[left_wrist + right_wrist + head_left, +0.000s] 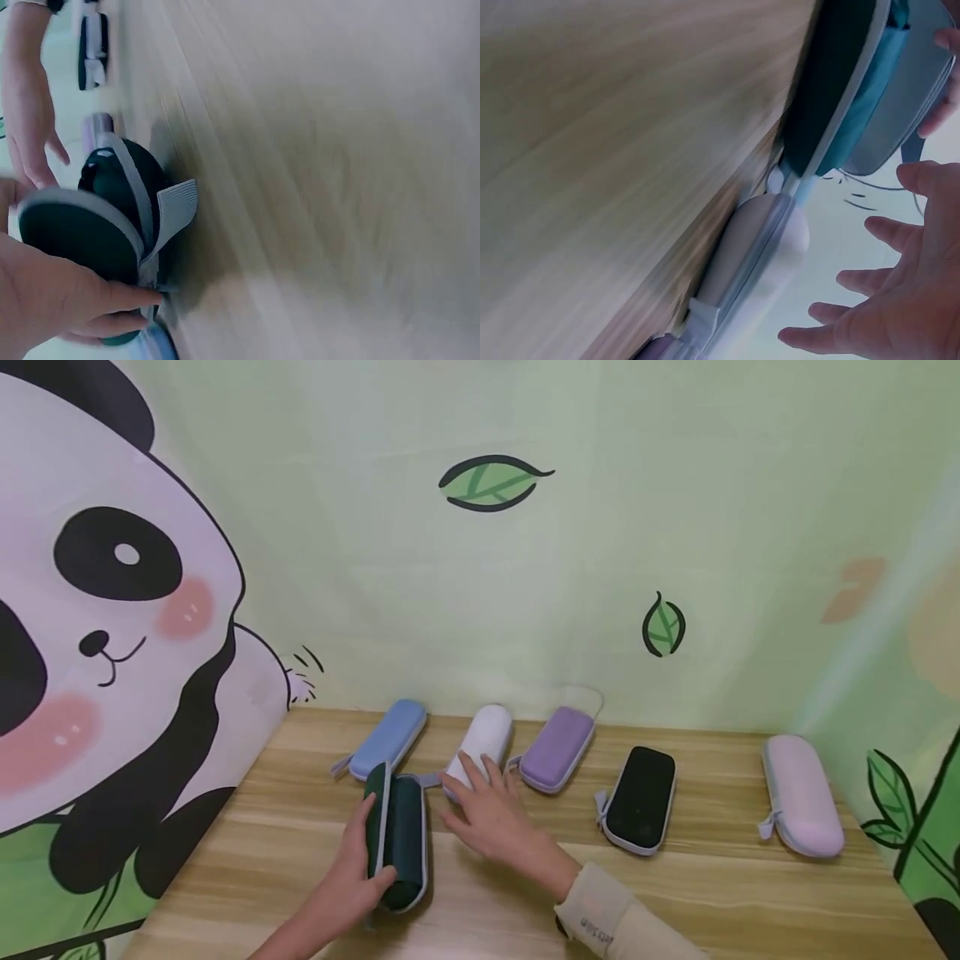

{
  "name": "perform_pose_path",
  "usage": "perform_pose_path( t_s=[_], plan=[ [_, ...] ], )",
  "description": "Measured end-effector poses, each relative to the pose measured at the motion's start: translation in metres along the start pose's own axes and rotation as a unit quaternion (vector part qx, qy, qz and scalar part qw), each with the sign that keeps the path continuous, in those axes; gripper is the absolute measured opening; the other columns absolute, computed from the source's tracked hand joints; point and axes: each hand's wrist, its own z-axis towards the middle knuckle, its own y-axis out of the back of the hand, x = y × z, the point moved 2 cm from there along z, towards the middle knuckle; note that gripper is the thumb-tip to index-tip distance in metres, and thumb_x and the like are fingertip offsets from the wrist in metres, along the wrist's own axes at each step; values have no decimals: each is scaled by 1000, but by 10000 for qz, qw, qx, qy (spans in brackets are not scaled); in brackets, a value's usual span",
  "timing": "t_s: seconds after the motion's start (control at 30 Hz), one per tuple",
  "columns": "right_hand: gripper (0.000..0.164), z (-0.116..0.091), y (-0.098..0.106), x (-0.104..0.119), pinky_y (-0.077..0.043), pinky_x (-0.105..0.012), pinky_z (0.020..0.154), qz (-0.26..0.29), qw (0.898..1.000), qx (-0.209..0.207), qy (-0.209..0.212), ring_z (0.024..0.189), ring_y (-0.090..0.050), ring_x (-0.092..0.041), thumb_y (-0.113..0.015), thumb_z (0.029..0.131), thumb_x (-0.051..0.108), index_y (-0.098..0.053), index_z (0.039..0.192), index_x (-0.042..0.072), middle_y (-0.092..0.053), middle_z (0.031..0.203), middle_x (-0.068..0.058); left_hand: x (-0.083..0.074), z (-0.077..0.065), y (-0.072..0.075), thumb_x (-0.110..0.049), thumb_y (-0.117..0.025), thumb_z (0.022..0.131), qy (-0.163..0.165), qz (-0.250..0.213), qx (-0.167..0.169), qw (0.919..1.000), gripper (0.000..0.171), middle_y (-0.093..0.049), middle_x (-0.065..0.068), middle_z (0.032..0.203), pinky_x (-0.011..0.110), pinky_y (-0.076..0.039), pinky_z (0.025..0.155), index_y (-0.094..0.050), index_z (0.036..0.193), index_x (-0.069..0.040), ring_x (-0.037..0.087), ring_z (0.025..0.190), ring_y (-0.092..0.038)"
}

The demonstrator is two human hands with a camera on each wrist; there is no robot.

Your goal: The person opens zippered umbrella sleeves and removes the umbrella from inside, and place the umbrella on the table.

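Dk green zip case [407,835], oblong w/ rounded ends, is gripped ajar by L hand [351,867], near left on wood-grain desk [712,902]; a ribbed grey tab [178,208] is seen at its edge. R hand [495,817] is held w/ fingers spread wide, just nr smooth wht case [487,731], far side.

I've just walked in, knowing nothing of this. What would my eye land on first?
Probably the huge black-and-white cartoon panda, printed on the pale green backdrop at the head view's left. Next, the open, dark green oblong zip case in the person's left grip, low and left of centre, with the right grip spread by a white oblong case. Farther right, a black, pale-rimmed oblong case stands out on the wood-grain table.
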Motion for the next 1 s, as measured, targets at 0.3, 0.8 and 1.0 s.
perform_pose_path(
  t_s=[0.3,0.8,1.0],
  plan=[
    [53,3,1,17,-33,-65,111,-24,9995,84,298,147,-29,-45,-57,102,44,-48,152,29,-31,164,-12,17,-22,3,5,-49,91,-180,416,-562,9974,64,-1,35,159,67,-29,108,-31,152,4,56,143,-17],
    [56,13,1,34,-32,-59,114,-140,9982,339,464,147,-31,-43,-59,101,42,-48,153,24,-36,161,-15,44,-26,29,-62,-51,98,-1046,4418,829,8871,77,-51,23,148,62,-23,117,-59,139,3,47,143,-36],
    [55,16,-3,55,-38,-52,113,-57,9972,511,534,142,-39,-38,-57,103,41,-49,152,18,-42,157,-13,63,-27,34,-63,-49,99,-639,3655,1394,9181,83,-38,24,158,67,-14,117,-46,149,3,53,146,-26]
  ],
)
